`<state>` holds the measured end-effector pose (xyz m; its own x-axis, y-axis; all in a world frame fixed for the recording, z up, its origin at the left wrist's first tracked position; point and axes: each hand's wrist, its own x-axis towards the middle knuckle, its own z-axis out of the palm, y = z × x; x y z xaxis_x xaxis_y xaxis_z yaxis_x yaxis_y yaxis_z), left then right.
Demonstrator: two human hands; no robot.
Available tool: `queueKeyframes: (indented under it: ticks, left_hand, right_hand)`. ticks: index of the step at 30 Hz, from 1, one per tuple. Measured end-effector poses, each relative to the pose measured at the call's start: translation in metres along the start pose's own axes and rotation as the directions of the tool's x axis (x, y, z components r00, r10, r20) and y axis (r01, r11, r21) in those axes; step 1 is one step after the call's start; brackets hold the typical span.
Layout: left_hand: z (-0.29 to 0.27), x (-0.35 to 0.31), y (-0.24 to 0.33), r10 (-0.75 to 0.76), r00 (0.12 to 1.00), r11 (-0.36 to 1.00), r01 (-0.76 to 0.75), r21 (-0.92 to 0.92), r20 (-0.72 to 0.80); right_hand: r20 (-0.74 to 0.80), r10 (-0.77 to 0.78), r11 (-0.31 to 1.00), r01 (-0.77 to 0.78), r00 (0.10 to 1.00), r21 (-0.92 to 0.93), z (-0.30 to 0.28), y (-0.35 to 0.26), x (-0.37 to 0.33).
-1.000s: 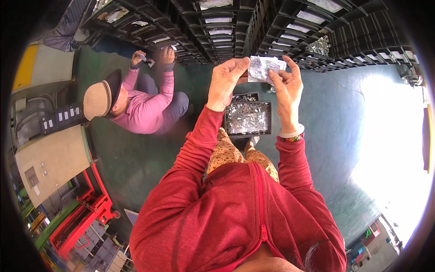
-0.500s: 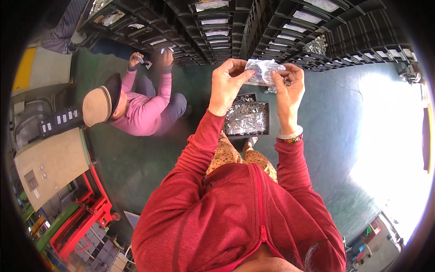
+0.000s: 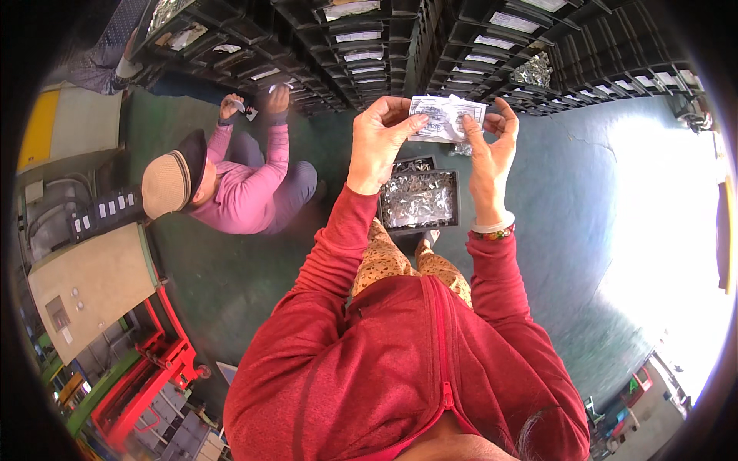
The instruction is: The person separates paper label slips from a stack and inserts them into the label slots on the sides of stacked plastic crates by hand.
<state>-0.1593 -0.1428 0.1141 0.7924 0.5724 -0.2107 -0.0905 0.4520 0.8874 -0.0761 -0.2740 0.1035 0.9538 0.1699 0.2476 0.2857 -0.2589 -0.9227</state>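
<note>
A white printed paper slip [image 3: 437, 132] is stretched between my hands, in front of the stacked black crates. My left hand [image 3: 377, 142] pinches its left end between thumb and fingers. At the other end, my right hand [image 3: 490, 154] presses its thumb on the slip, with some fingers lifted behind it. Something whitish lies across the slip's upper middle; I cannot make out whether it is a fold or a second piece. Below my hands, a black crate [image 3: 457, 201] full of shiny metal pieces [image 3: 419, 206] stands on the floor by my feet.
Tall stacks of black crates [image 3: 361, 81] with white labels line the far side. To the left a co-worker in a pink top [image 3: 246, 196] crouches, holding small papers near the crates. A red cart [image 3: 181, 353] stands at lower left, beside a beige cabinet [image 3: 92, 284].
The slip lies flatter and shows more of its printed face. My right fingers have spread and lifted at its right edge, while my left hand has shifted slightly left.
</note>
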Motion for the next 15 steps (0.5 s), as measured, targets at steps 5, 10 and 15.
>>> queueKeyframes:
  ticks: [5, 10, 15]
  left_hand:
    - [-0.011, 0.000, -0.008, 0.041, 0.995, 0.993, -0.051, 0.106, 0.095]
    - [-0.024, 0.007, -0.009, 0.028, 0.991, 0.983, -0.052, 0.178, 0.131]
    - [-0.056, 0.053, -0.023, 0.055, 0.998, 0.917, -0.042, 0.396, -0.021]
  right_hand:
    - [0.628, 0.369, 0.591, -0.695, 0.685, 0.411, -0.012, -0.004, 0.004]
    - [0.712, 0.395, 0.519, -0.780, 0.581, 0.349, -0.002, 0.021, 0.002]
    - [0.708, 0.459, 0.360, -0.841, 0.536, 0.403, 0.012, 0.057, -0.007]
